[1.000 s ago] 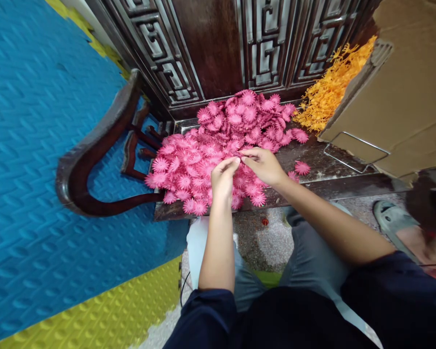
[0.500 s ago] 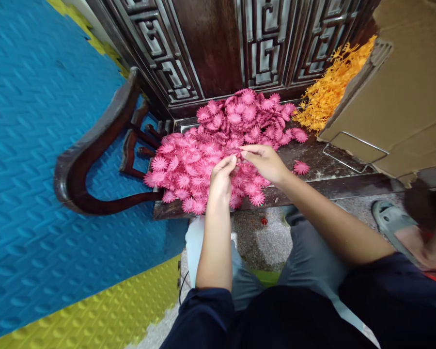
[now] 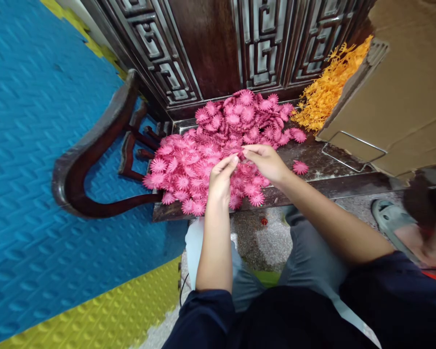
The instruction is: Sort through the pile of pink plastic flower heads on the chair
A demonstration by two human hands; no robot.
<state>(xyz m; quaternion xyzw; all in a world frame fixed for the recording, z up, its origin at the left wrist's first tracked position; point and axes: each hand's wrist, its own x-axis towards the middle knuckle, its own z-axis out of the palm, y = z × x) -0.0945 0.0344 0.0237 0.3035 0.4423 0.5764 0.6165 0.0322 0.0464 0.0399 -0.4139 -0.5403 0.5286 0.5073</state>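
Pink flower-shaped pieces point(image 3: 189, 167) lie heaped on a dark wooden bench point(image 3: 323, 186). Over the front right of the heap, my left hand point(image 3: 221, 175) has its thumb and fingertips pinched together. My right hand point(image 3: 264, 160) pinches just to the right of it, the two sets of fingertips nearly touching. Whatever lies between the fingertips is too small to tell from the pink pieces behind. One loose pink flower point(image 3: 300, 167) rests on the bench to the right of my right hand.
Orange stringy pieces point(image 3: 321, 97) are piled beside a cardboard box point(image 3: 396, 97) at the right. A metal wire handle point(image 3: 354, 151) stands before the box. A curved wooden armrest point(image 3: 70, 179) is at the left. Someone's sandalled foot point(image 3: 396, 223) shows at the right.
The fingertips of my two hands have moved slightly apart. Both hands stay over the pink heap, still pinched. The view has shifted a little.
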